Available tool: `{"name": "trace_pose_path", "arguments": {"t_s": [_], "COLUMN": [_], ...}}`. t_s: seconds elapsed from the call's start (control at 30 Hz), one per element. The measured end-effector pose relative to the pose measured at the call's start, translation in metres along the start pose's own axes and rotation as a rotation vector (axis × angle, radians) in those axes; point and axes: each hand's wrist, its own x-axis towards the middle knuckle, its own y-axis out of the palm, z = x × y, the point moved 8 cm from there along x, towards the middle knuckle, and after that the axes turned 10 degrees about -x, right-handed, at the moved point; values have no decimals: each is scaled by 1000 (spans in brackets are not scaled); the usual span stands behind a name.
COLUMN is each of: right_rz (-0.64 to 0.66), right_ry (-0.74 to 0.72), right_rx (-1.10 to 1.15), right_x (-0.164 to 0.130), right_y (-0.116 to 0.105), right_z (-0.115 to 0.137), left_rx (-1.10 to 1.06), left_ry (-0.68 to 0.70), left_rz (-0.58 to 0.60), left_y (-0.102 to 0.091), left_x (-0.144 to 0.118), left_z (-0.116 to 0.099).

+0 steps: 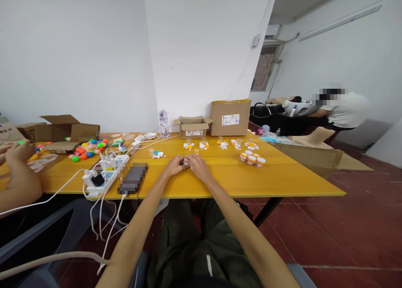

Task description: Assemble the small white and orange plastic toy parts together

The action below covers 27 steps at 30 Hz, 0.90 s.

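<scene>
My left hand [175,166] and my right hand [199,168] meet over the middle of the table. Between their closed fingers is a small clear container [186,161] with something white at it; the fingers hide most of it. Just beyond my fingertips stands another little clear cup [197,151]. To the right sits a cluster of small clear jars [252,159] with orange-and-white lids. Several small piles of white pieces [223,145] with orange lids and clear cups lie in a row further back. Another pile with a teal piece [157,154] is left of my hands.
Left of me lie a dark phone [133,178] and a power strip [106,177] with trailing white cables. Cardboard boxes [230,117] and a water bottle [163,123] stand along the wall. At far left, another person's hands [19,152] are near colourful balls [91,149].
</scene>
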Motion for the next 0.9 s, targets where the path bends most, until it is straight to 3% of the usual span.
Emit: {"name": "trace_pose_path", "arguments": {"t_s": [0.53, 0.7, 0.9], "right_rz": [-28, -104, 90], "right_ry": [27, 150, 343], "right_rx": [101, 385, 986], "right_x": [0, 4, 6], "right_y": [-4, 1, 32], "right_z": [-5, -28, -45], "left_rx": [-32, -136, -362], "left_ry": [8, -5, 38], "left_rz": [-15, -57, -163], "left_y": [0, -3, -15], "left_x": [2, 4, 4], "left_z": [9, 15, 7]}}
